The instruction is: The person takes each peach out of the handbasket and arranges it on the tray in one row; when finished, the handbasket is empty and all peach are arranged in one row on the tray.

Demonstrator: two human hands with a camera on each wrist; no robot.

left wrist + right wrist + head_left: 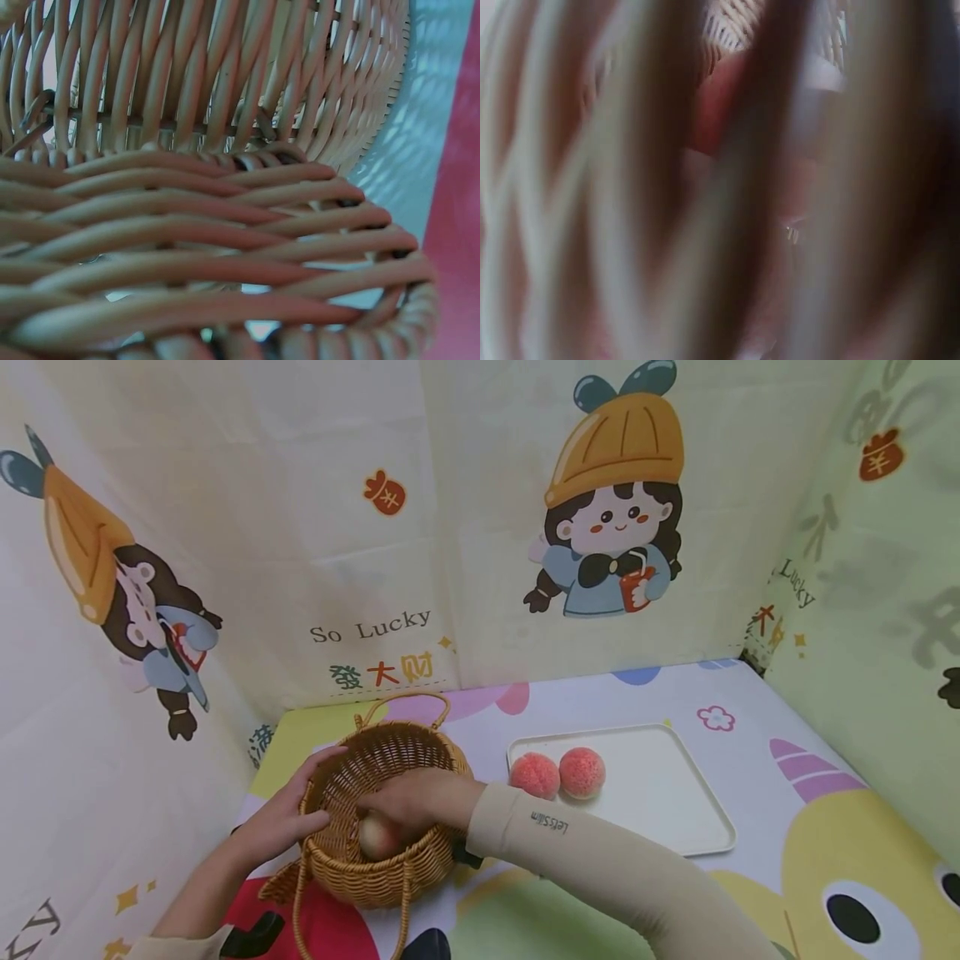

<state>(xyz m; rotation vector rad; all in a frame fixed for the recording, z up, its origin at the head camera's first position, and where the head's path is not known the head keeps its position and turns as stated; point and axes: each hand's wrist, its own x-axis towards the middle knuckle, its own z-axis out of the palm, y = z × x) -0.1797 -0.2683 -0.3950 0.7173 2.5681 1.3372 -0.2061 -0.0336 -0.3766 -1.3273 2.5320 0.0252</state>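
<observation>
A wicker basket [360, 878] stands at the left of the table, and its weave [202, 75] fills the left wrist view. The left hand [288, 814] holds the basket's left rim, thumb over the edge. Inside the basket the right hand [416, 802] reaches down, its fingers around a pale peach with a red blush [378, 837]; its fingertips are partly hidden. Through blurred wicker strands [652, 187], the right wrist view shows a red patch of fruit [718, 97].
Two pink-red peaches [535, 776] [582, 773] lie at the left end of a white tray [712, 802], right of the basket. One basket handle [405, 697] stands at the back, another hangs at the front. Printed cloth walls surround the table.
</observation>
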